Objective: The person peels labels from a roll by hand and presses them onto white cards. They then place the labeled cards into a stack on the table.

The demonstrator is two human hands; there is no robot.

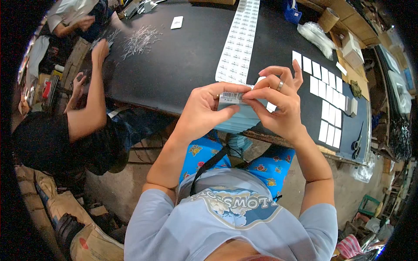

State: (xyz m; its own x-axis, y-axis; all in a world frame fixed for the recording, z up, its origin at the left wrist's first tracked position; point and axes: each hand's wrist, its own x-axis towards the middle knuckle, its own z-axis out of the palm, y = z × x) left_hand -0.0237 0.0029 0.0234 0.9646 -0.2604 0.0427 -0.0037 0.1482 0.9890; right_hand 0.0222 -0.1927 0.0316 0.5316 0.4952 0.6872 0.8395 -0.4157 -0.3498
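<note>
My left hand is closed on a stack of light-blue cards, its thumb on the front and its fingers at the upper edge. On the top card sits a white barcode label. My right hand pinches at the right end of that label, thumb and index finger together, the other fingers raised; a ring shows on one finger. Just beyond my hands, a long sheet of barcode labels runs away across the black table.
White cards lie in rows at the right, near a small card stack and black scissors. A co-worker sits left by a pile of thin plastic pieces. Farther back are a tape roll and plastic bag.
</note>
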